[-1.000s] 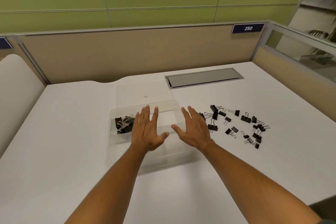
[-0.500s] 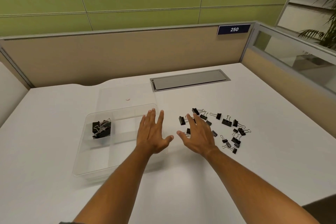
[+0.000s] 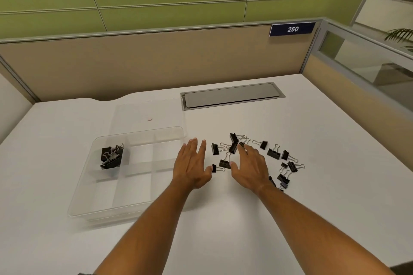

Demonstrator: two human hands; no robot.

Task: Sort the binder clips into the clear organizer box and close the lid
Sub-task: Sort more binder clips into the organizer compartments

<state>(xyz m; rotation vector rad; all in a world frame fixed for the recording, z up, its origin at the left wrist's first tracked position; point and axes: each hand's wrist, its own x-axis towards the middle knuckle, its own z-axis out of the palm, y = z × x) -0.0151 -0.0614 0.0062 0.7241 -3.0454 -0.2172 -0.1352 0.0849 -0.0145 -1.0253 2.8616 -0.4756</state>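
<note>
1. The loose binder clips (image 3: 257, 156) lie scattered on the white counter (image 3: 312, 207) in a band running roughly from nine to three o'clock, to the right of the clear organizer box (image 3: 125, 203); they are of mixed sizes, black with wire handles
2. A small bunch of sorted clips (image 3: 111, 157) already sits in the box's far-left compartment, at about ten o'clock within the tray; the other compartments look bare
3. The lid (image 3: 134, 114) lies flat on the counter at twelve o'clock from the box, touching or just behind its far edge, so the box stands uncovered
4. The right hand (image 3: 251, 167) is over the left end of the scatter, fingers (image 3: 242, 148) stretched and released, holding nothing; the tips reach a cluster of larger clips at twelve o'clock from the palm, and a mid-sized clip (image 3: 224, 163) lies just at its thumb, at nine o'clock
5. The left hand (image 3: 193, 166) hovers flat between box and clips, fingers straight and loose, gripping nothing; one small clip (image 3: 215, 168) sits just off its thumb at three o'clock
6. I'd judge the right hand the nearer for the next pick, the box then lying away at nine o'clock
</note>
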